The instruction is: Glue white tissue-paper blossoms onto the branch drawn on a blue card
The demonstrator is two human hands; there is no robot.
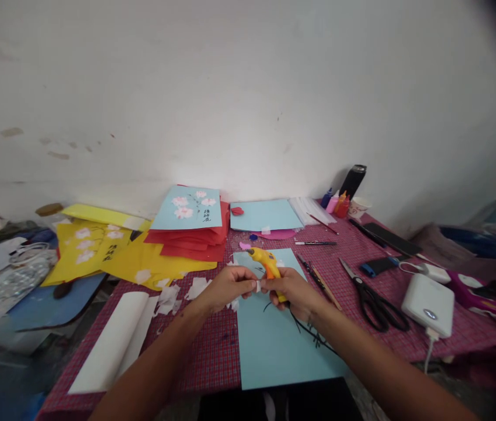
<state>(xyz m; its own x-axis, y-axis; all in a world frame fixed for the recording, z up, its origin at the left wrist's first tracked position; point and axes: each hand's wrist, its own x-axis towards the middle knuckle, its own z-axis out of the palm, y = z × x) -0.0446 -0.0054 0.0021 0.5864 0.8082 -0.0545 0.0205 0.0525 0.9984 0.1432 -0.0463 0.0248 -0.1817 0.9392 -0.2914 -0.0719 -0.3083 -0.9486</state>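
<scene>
My right hand (291, 290) is wrapped round a yellow glue gun (266, 261), whose nozzle points up and to the left. My left hand (235, 286) pinches a small white paper piece (258, 286), and the thumb and fingertip of my right hand meet it there. Both hands hover over a light blue sheet (274, 345) in front of me. Its upper part bears some dark marks and white bits, partly hidden by the hands and the gun. The gun's black cord trails down to the right across the sheet.
White paper scraps (169, 299) and a rolled white sheet (114, 339) lie to the left. Black scissors (373, 301), brushes (315, 278) and a white power bank (429, 304) are on the right. Behind stand stacked red sheets (193, 248), paint bottles (339, 204) and a black flask (353, 181).
</scene>
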